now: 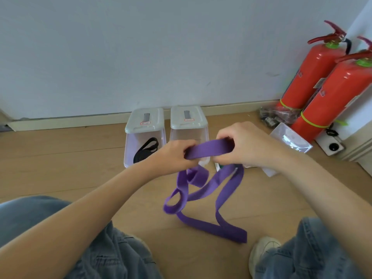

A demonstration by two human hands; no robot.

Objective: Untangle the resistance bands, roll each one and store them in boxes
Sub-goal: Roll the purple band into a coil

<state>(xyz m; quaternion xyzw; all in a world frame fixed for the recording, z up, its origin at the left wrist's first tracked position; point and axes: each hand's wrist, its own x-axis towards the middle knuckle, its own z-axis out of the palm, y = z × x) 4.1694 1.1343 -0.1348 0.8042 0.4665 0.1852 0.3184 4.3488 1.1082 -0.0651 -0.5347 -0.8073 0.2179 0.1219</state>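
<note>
Two clear boxes stood by the wall: the left box (145,137) held one rolled black band (146,150), the right box (188,129) looked empty. In front, the left hand (175,153) and right hand (244,144) each clamped one purple band (209,150) stretched between them, its loops hanging to the floor (60,158). Two red fire extinguishers (314,77) stood far right.

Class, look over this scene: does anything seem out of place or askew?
Yes. A clear box lies tipped askew beside the fire extinguishers, unlike the two boxes standing against the wall.
</note>
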